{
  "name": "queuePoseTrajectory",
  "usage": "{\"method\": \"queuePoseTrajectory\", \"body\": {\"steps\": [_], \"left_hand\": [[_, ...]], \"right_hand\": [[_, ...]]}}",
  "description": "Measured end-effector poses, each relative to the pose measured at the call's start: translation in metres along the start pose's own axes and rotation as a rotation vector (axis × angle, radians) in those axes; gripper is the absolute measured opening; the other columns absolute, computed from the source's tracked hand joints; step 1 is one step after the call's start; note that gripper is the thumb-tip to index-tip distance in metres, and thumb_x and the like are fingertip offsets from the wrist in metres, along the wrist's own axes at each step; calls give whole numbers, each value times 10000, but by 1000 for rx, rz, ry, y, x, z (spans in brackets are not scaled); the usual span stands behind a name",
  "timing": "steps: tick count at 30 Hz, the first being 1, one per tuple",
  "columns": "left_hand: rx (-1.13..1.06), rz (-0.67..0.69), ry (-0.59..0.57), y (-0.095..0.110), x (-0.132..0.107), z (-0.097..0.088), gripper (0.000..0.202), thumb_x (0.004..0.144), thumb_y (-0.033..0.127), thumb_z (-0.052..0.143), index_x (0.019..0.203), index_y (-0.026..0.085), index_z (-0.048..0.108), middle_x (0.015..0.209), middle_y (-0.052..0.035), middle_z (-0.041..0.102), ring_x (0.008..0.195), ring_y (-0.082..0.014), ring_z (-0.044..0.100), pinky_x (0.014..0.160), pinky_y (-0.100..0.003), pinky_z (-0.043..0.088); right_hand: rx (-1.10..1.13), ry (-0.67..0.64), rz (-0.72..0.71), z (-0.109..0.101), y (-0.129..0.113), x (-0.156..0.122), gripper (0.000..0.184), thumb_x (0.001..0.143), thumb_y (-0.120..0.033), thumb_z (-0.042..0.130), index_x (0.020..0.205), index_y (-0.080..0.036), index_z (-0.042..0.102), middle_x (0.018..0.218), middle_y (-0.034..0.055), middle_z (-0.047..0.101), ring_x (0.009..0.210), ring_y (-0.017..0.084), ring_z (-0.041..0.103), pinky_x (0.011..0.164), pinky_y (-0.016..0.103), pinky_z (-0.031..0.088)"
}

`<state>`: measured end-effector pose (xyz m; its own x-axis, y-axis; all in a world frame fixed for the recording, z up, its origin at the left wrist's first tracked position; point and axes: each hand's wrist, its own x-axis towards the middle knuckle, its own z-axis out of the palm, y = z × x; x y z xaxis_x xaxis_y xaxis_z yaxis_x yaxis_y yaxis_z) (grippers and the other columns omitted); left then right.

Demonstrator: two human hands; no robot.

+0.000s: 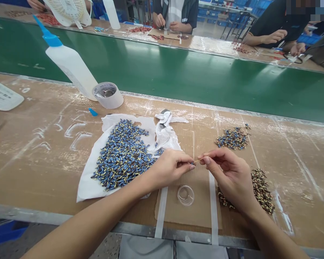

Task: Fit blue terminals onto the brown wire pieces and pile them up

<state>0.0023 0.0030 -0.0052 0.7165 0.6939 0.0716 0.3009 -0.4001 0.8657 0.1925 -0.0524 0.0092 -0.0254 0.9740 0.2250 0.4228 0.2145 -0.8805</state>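
Note:
My left hand [169, 166] is pinched on a small blue part [192, 163] at its fingertips. My right hand [229, 173] is pinched on a thin stick [200, 159] whose tip meets that part. Both hands hover over a taped brown cardboard sheet [178, 208]. A small clear round dish [185, 195] sits on the cardboard just below the hands. Left of my left hand, a big heap of small blue parts [122, 154] lies on a white plastic sheet [86, 185].
A smaller blue pile [232, 138] lies beyond my right hand, a darker pile [261, 190] under my right wrist. A white squeeze bottle with blue nozzle [70, 64] and tape roll [108, 95] stand at back left. A green conveyor [178, 72] runs across; other people work beyond it.

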Motion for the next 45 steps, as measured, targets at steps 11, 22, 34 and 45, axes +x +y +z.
{"method": "queuePoseTrajectory", "body": {"steps": [11,22,34,45], "left_hand": [[10,12,-13,0,0,-2,218,926,212,513,882,135,713,676,-2,607,626,-107,491,600,-226,327],[-9,-35,-2,0,0,-5,184,888,177,561,961,147,727,848,-41,731,735,-126,620,680,-230,420],[34,-150,24,2,1,-13,205,847,149,565,958,169,736,935,-52,748,838,-167,665,765,-275,487],[59,-223,16,-2,2,-13,190,852,199,574,950,168,734,933,-60,734,823,-172,650,719,-274,488]], "right_hand": [[-95,-2,-103,-1,-4,1,57,880,-179,615,918,-216,637,864,26,717,783,169,671,711,298,519],[160,-153,-60,-14,-13,-1,112,901,-149,584,938,-249,619,912,19,689,874,172,651,754,309,517],[-137,-624,-299,-1,-24,-1,113,892,-152,556,935,-216,638,974,45,646,957,175,586,855,329,494],[-587,12,223,-101,28,21,181,875,-336,556,814,-191,647,677,20,652,594,162,586,536,276,425]]}}
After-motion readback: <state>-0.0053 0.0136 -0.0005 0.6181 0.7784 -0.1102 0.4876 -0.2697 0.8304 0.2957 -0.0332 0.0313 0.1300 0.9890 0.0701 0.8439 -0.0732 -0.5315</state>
